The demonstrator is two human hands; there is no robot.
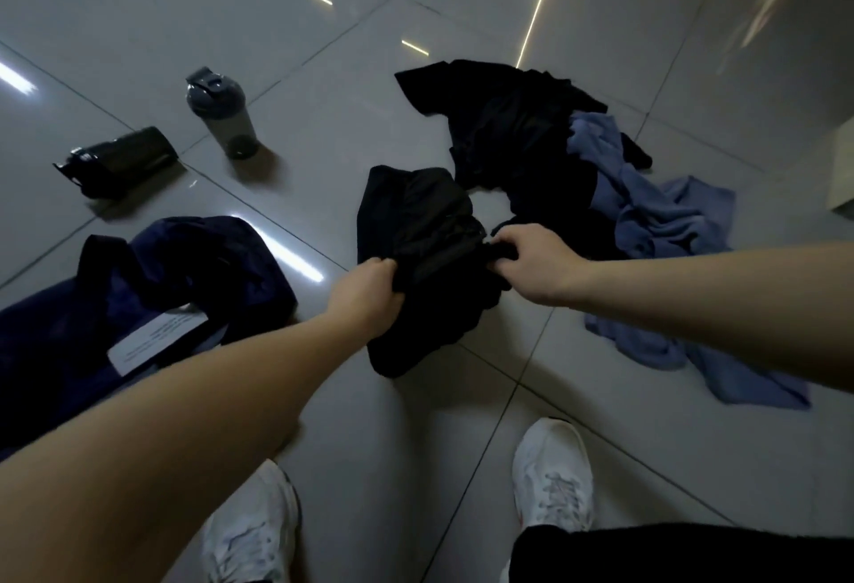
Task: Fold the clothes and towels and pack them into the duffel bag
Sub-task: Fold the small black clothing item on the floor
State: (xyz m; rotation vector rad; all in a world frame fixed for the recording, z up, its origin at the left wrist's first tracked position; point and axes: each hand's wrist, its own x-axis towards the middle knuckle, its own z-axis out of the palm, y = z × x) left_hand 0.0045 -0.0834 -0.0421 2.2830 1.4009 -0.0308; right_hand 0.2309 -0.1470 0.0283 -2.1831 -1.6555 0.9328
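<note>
A crumpled black garment (416, 222) lies on the tiled floor in the middle of the head view. My left hand (369, 296) grips its near left edge with curled fingers. My right hand (531, 263) pinches its right edge. Beyond it lies a second black garment (499, 120), spread loosely. A blue towel (656, 231) sprawls to the right, partly under the black cloth. The navy duffel bag (152, 286) sits at the left, open and slack, with a white tag on it; my left forearm hides part of it.
A grey shaker bottle (224, 113) stands at the back left. A black pouch (118, 161) lies beside it. My two white shoes (552, 476) are at the bottom. A wall runs along the right side.
</note>
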